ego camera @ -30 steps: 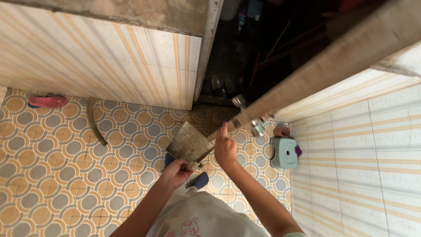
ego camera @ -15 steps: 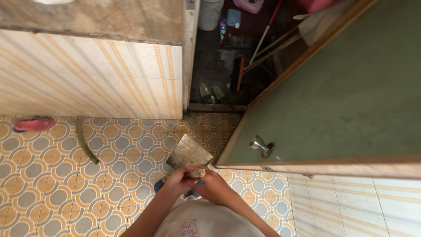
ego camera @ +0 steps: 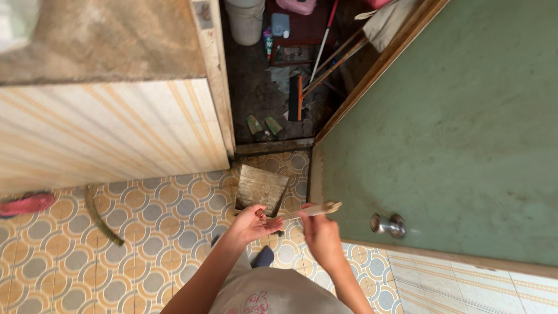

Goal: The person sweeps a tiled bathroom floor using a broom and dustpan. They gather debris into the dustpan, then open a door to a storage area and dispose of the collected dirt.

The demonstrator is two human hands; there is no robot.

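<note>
A worn, grey metal dustpan (ego camera: 260, 188) hangs over the patterned floor tiles (ego camera: 145, 232), just before a dark doorway. My left hand (ego camera: 251, 223) grips the dustpan at its near end. From there a pale flat wooden stick (ego camera: 314, 210) runs to the right. My right hand (ego camera: 321, 234) is closed around that stick, close beside the green door (ego camera: 453, 116). Whether the stick is fixed to the dustpan I cannot tell.
The green door stands open on the right, its metal knob (ego camera: 388, 225) near my right hand. Beyond the threshold are a white bucket (ego camera: 244, 21), long broom handles (ego camera: 325, 52) and green sandals (ego camera: 261, 125). A pink slipper (ego camera: 26, 204) and a hose piece (ego camera: 99, 216) lie left.
My right hand left the door edge, met my left hand at the dustpan, and now holds the wooden stick out to the right. The door swung wider and the view shifted forward.
</note>
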